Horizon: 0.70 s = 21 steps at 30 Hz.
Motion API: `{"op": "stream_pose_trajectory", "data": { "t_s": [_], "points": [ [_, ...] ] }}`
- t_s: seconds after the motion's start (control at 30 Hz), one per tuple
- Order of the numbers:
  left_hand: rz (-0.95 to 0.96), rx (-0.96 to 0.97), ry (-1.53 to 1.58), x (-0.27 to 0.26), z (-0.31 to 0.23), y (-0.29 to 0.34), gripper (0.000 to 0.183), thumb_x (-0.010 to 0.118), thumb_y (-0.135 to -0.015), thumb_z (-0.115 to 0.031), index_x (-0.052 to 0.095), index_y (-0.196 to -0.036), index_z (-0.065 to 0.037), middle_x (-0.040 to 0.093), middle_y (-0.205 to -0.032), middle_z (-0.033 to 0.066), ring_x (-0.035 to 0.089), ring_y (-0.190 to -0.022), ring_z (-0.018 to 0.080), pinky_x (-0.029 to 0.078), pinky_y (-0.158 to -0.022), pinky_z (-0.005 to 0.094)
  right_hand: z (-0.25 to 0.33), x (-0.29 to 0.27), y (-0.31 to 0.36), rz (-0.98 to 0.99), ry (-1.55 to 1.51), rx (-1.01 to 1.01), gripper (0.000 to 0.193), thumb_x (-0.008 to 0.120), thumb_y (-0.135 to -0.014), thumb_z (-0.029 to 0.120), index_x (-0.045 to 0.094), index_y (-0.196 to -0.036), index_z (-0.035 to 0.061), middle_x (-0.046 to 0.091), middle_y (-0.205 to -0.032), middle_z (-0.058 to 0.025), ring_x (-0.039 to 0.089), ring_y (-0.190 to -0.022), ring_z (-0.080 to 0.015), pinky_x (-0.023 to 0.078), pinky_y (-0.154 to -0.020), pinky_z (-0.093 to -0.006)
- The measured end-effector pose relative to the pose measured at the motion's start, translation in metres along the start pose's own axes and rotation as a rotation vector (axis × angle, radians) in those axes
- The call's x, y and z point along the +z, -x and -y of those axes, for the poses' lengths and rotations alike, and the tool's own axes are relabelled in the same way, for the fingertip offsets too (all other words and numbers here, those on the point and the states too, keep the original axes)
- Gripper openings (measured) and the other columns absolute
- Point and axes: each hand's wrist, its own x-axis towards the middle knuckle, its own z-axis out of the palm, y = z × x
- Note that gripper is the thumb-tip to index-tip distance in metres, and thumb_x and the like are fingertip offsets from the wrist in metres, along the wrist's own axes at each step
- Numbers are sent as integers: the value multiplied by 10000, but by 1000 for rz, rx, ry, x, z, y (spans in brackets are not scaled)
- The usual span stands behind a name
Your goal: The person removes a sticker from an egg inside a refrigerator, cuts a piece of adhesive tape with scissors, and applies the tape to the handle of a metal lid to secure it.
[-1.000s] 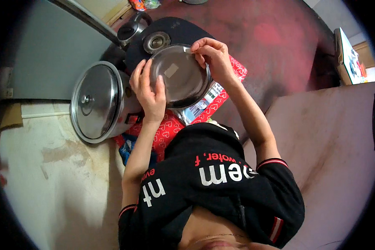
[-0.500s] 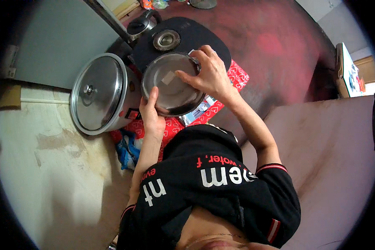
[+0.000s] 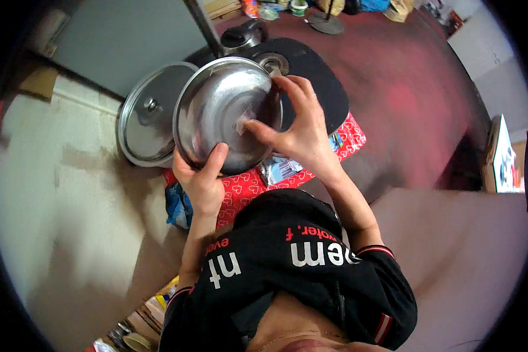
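A shiny, shallow metal bowl is tilted with its inside facing me. My left hand grips its lower left rim, thumb over the edge. At the bowl's right side is my right hand, fingers curled near the rim and thumb reaching inside. That thumb tip meets a small pale sticker on the bowl's bottom, and the sticker looks creased. Whether the right fingers also clasp the rim is hard to make out.
A large pot with a metal lid stands at the left, partly behind the bowl. Beyond are a dark round-cornered board, a kettle and a red heart-patterned cloth. A stand base sits on the reddish floor.
The bowl is tipped more upright and now overlaps the lidded pot. The sticker, flat before, looks crumpled under my right thumb. The whole view has shifted, showing more of the far floor.
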Motion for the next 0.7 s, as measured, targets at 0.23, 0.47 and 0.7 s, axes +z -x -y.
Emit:
{"op": "stream_pose_trajectory", "data": {
  "t_s": [0.23, 0.47, 0.7],
  "points": [
    [-242, -14, 26, -18, -6, 30, 511, 679, -723, 71, 516, -1202, -4, 582, -1140, 88, 562, -1027, 166, 428, -930, 310, -12, 20, -6, 162, -231, -31, 621, 789, -628, 258, 577, -1115, -65, 540, -1098, -195, 566, -1020, -311, 467, -880, -369],
    [-471, -10, -104, -22, -41, 82, 437, 687, -741, 77, 524, -1136, -15, 605, -1051, 68, 596, -932, 138, 476, -840, 291, 11, 65, 11, 340, -402, -34, 491, 774, -633, 230, 616, -992, -66, 578, -961, -162, 605, -859, -276, 506, -743, -350],
    [-660, 93, -116, -52, -58, 141, 397, 703, -721, 75, 563, -1080, -22, 625, -990, 40, 595, -893, 125, 466, -809, 276, 64, 85, 59, 512, -382, -182, 673, 806, -610, 276, 570, -1135, -72, 536, -1098, -223, 537, -1045, -342, 448, -894, -393]
  ]
}}
